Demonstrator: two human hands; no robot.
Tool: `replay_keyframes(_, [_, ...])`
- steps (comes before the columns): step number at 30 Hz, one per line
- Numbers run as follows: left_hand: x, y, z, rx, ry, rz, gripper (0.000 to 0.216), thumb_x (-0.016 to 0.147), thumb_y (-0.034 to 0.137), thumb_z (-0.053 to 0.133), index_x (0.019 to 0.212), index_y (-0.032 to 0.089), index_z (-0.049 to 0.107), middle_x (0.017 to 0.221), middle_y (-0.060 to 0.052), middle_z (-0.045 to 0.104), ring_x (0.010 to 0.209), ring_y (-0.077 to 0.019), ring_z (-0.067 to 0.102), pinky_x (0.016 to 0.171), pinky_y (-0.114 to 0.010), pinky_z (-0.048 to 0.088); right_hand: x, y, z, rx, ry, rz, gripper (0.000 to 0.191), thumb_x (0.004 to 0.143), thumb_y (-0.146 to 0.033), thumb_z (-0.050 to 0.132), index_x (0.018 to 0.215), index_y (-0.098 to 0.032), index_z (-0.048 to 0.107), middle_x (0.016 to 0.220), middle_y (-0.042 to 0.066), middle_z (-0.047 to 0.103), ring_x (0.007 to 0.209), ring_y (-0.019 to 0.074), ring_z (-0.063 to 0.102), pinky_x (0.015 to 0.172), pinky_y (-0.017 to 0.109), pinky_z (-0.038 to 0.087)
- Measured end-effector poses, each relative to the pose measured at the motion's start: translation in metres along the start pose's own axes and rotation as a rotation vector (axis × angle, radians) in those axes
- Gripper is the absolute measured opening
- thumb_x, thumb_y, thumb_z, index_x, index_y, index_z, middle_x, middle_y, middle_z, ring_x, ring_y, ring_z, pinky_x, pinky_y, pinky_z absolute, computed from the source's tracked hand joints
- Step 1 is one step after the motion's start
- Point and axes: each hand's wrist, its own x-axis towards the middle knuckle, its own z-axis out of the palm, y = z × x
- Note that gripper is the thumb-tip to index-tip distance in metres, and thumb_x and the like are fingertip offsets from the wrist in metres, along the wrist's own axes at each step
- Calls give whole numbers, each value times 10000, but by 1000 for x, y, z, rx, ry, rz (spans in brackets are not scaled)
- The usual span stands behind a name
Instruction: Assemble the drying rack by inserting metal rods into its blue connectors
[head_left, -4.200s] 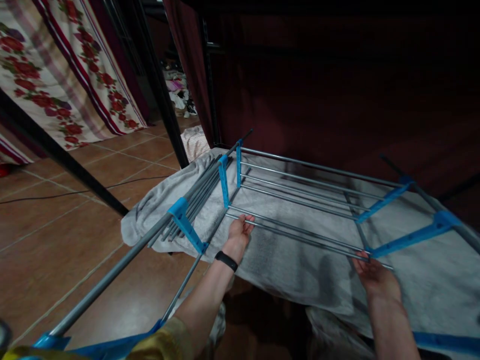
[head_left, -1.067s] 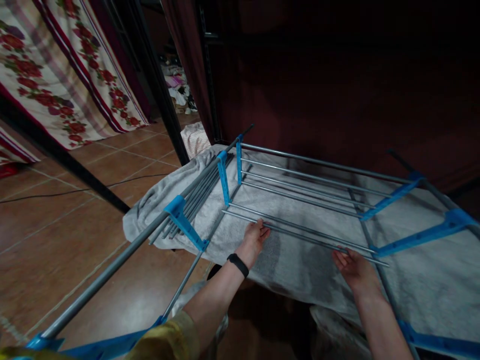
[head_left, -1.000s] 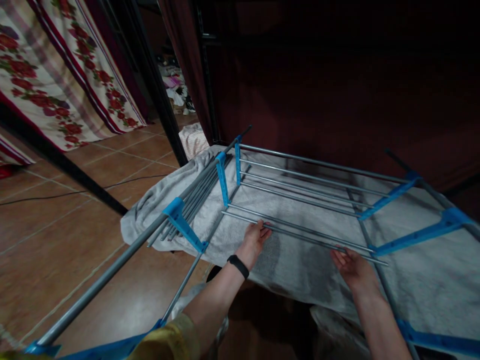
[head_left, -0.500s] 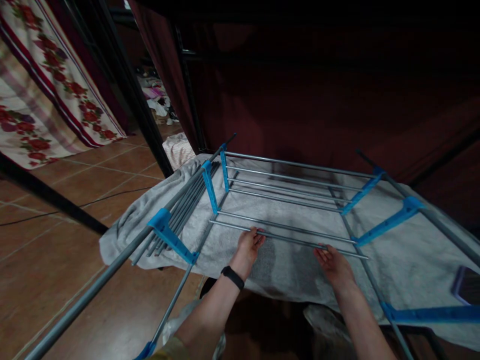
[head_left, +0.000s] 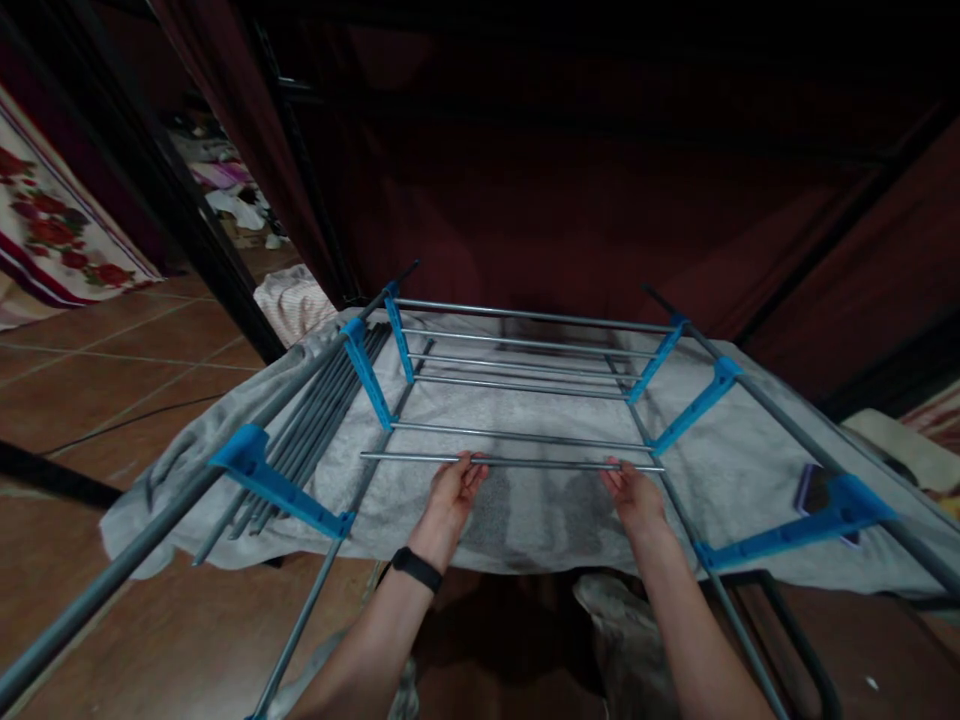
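Holding: left hand (head_left: 457, 485) and right hand (head_left: 634, 500), fingertips pinching one grey rod (head_left: 555, 464).
Rod position: on the person's side of five crossbars (head_left: 510, 435); contact with the side tubes (head_left: 307, 610) unclear.
Blue brackets (head_left: 289, 487): six, a seventh cut off below.
Loose rods (head_left: 322, 415): bundled left, overlapping, uncountable.
Flat object (head_left: 811, 490): one, partly hidden.
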Motion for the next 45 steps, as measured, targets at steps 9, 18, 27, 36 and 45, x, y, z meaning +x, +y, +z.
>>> replay_keyframes(9, [-15, -27, 17, 70, -319, 65, 81, 855, 145, 682, 909, 157, 623, 959, -88, 734, 845, -169, 711, 890, -363, 550, -16, 18, 5, -1, -158, 77, 139, 759, -64, 611, 757, -201, 583, 764, 17, 701, 739, 133, 689, 740, 272, 609])
replay_keyframes(18, [-33, -70, 41, 206, -587, 157, 315, 788, 394, 778, 997, 182, 677, 1118, -119, 693, 1094, -244, 640, 1006, -417, 468, -18, 17, 7, 7, -243, 198, 136, 790, -76, 565, 762, -203, 606, 782, 25, 707, 731, 136, 690, 743, 256, 615])
replay_keyframes(27, [-34, -91, 49, 226, -643, 40, 456, 761, 529, 767, 1026, 176, 655, 1229, -168, 654, 1119, -263, 633, 996, -418, 462, -1, -6, -9, -9, -123, 132, 172, 796, -50, 519, 806, -199, 604, 793, 29, 698, 715, 130, 700, 689, 236, 620])
replay_keyframes(36, [-52, -84, 72, 476, -718, 430, 245, 922, 366, 600, 1096, 197, 633, 1143, -116, 671, 1121, -232, 595, 1039, -371, 419, -19, -3, 4, 46, -197, 220, 172, 815, -61, 512, 824, -185, 632, 745, 12, 688, 671, 113, 679, 666, 197, 593])
replay_keyframes(45, [-71, 1, 79, 451, -476, 600, 289, 901, 167, 611, 1187, 209, 622, 805, -12, 634, 893, -196, 610, 927, -284, 448, -57, 22, 27, -256, -603, 398, 128, 842, -281, 647, 832, -154, 635, 799, 85, 707, 675, 174, 676, 647, 296, 574])
